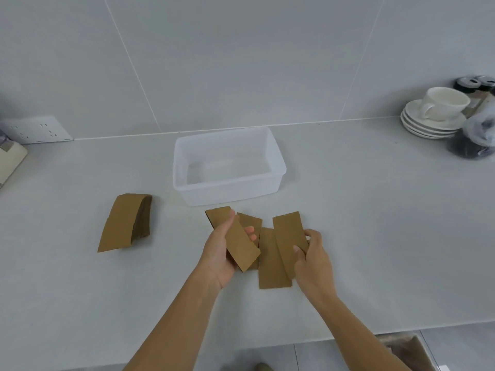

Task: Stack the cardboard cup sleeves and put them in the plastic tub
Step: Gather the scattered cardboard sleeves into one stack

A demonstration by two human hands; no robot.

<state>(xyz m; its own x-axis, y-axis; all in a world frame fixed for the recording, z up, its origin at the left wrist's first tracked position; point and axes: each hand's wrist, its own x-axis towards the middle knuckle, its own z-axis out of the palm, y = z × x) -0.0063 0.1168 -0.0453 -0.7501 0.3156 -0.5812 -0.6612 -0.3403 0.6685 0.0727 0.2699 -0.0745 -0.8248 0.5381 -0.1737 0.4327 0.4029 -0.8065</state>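
A clear plastic tub [278, 170] stands empty on the white counter, just beyond my hands. My left hand [221, 253] grips a flat brown cardboard sleeve [237, 242], lifted off the counter and tilted. My right hand [312, 259] pinches another sleeve [288, 236] by its right edge. Under and between them lie two more sleeves [269, 266] on the counter, one [250, 220] partly hidden behind the left-hand sleeve. A stack of sleeves [126, 223] lies apart to the left.
A white cup on stacked saucers [434, 116] and a dark bagged item [474, 140] sit at the back right. A wall socket [37, 129] and a beige object [9, 162] are at the far left. The counter's front edge runs below my forearms.
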